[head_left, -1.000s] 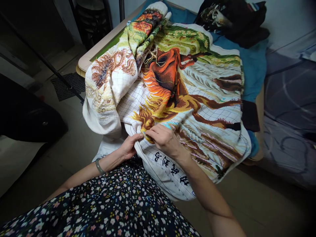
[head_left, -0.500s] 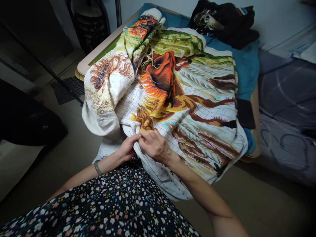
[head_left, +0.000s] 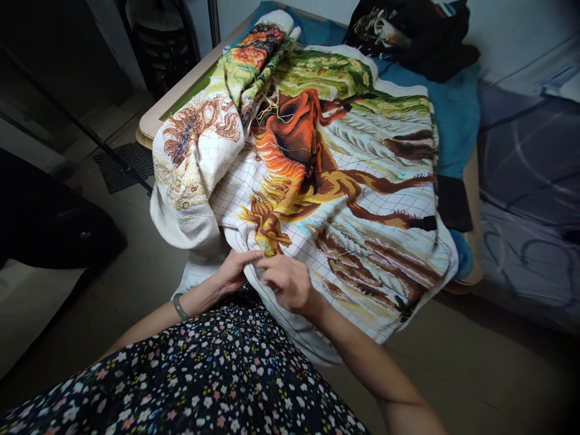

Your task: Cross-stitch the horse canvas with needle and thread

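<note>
A large cross-stitch canvas (head_left: 380, 199), worked with a brown and yellow horse, an orange-red shape and pale streaks, drapes over the table toward my lap. My left hand (head_left: 235, 269) grips its near edge, with the thumb on top and the other fingers underneath, hidden. Just to the right, my right hand (head_left: 287, 281) is curled above the cloth, thumb and forefinger pinched close to the left thumb. Whatever sits in that pinch is too small to make out. Beside the hands lies the stitched horse's head (head_left: 267, 226), partly surrounded by bare gridded fabric.
A bunched, stitched part of the canvas (head_left: 199, 139) hangs over the table's left corner, with loose threads (head_left: 272, 109) near it. A teal cloth (head_left: 457, 127) covers the table (head_left: 154, 118). Dark fabric (head_left: 417, 36) lies at the back. A metal stand pole (head_left: 90, 142) rises at left.
My right hand has drawn slightly back and down from the canvas edge, uncovering more of the horse's head. My left hand keeps its hold on the edge, its thumb now stretched further out.
</note>
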A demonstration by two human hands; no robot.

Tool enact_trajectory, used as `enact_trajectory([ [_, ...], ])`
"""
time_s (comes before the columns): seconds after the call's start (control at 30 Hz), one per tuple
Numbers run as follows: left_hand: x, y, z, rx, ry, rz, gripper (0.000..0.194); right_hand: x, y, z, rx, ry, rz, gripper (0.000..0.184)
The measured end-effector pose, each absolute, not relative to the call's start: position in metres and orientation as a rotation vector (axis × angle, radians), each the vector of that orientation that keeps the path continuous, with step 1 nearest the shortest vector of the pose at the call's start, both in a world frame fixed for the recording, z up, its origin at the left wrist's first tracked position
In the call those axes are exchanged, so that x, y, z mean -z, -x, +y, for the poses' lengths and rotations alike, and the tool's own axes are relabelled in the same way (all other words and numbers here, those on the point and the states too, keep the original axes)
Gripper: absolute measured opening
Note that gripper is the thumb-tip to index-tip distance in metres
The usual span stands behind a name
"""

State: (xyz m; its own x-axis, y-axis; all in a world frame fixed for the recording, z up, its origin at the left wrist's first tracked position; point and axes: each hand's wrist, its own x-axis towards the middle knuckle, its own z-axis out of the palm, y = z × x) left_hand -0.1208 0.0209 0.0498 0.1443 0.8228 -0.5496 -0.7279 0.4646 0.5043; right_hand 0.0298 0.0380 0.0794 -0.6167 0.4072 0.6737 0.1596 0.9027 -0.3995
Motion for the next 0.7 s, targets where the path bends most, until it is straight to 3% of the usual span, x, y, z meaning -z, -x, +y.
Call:
enact_trajectory([
  [0.1,-0.049,0.122,0.023,-1.127,-0.195,0.827,0.060,-0.081,-0.040,0.048,-0.307,0.629,-2.115,0.014],
  [0.3,-0.048,0.121,0.024,-1.146,-0.184,0.835,0.066,-0.083,-0.048,0.062,-0.166,0.918,-2.188,0.013],
  [0.53,-0.044,0.122,0.023,-1.117,-0.164,0.831,0.062,-0.085,-0.054,0.064,-0.269,0.885,-2.324,0.025],
  [0.7,-0.044,0.121,0.022,-1.112,-0.168,0.816,0.055,-0.086,-0.050,0.066,-0.170,0.829,-2.430,0.025],
])
